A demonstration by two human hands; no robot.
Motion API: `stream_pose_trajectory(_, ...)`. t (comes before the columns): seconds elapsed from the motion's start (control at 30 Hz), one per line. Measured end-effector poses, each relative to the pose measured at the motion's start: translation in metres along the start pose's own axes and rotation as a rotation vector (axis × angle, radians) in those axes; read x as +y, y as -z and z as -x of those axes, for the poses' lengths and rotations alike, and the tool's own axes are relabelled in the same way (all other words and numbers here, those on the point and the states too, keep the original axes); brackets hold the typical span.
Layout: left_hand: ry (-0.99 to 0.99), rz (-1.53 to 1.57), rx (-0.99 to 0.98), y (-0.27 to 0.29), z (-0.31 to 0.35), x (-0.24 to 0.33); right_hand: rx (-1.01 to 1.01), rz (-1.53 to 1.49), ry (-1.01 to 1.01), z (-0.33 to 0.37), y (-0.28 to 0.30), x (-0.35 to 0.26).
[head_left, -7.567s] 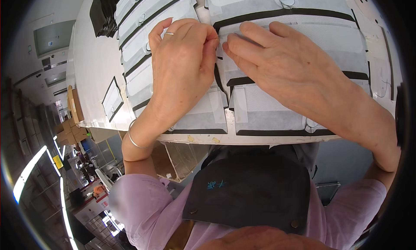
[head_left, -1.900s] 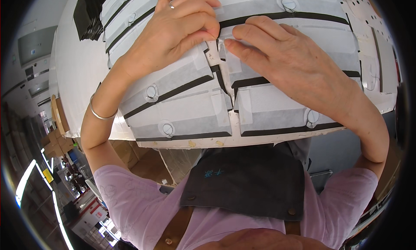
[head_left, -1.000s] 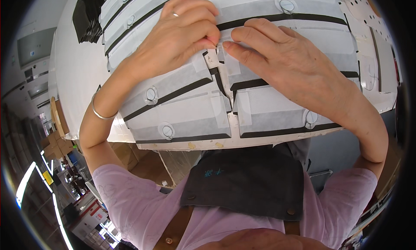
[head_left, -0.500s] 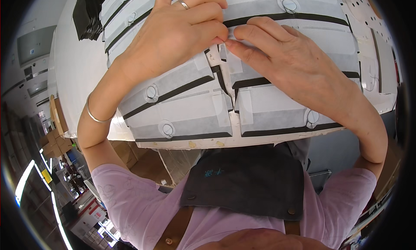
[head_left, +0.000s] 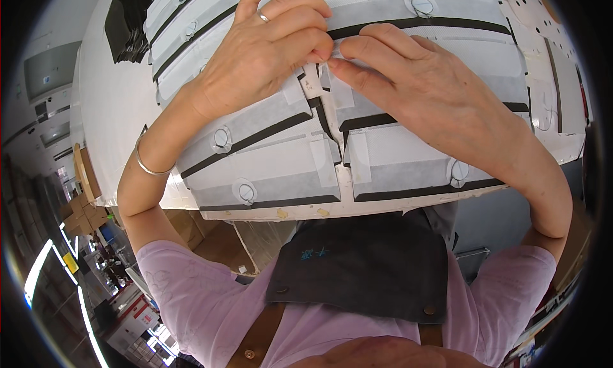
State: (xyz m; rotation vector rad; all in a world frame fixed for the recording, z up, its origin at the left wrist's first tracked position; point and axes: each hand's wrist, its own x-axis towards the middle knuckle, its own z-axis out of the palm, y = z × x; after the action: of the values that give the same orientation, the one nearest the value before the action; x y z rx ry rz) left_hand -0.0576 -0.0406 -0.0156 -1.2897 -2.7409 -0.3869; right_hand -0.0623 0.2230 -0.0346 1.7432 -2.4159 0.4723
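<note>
Left hand (head_left: 255, 58) bunched, can't tell if gripping; right hand (head_left: 424, 81) slightly parted over white panel (head_left: 476, 52). Best: steady panel flat, light touch near edge.

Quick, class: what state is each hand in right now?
Left hand: pinched closed; anything held cannot be told.
Right hand: partly open, resting on a black-edged white panel.

Panels (head_left: 281, 160) lie in two columns on the table (head_left: 115, 112).
</note>
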Motion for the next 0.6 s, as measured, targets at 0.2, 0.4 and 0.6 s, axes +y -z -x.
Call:
stream_pose_trajectory(0.2, 0.045, 0.099, -0.007, -0.002, 0.005, -0.011, -0.018, 0.000, 0.003, 0.001, 0.002, 0.001)
stream_pose_trajectory(0.4, 0.146, 0.118, -0.034, 0.015, 0.002, 0.001, -0.016, -0.090, 0.014, 0.000, 0.002, 0.005)
stream_pose_trajectory(0.6, 0.114, -0.051, -0.015, 0.027, -0.004, 0.019, -0.004, -0.194, 0.014, 0.000, 0.005, 0.009)
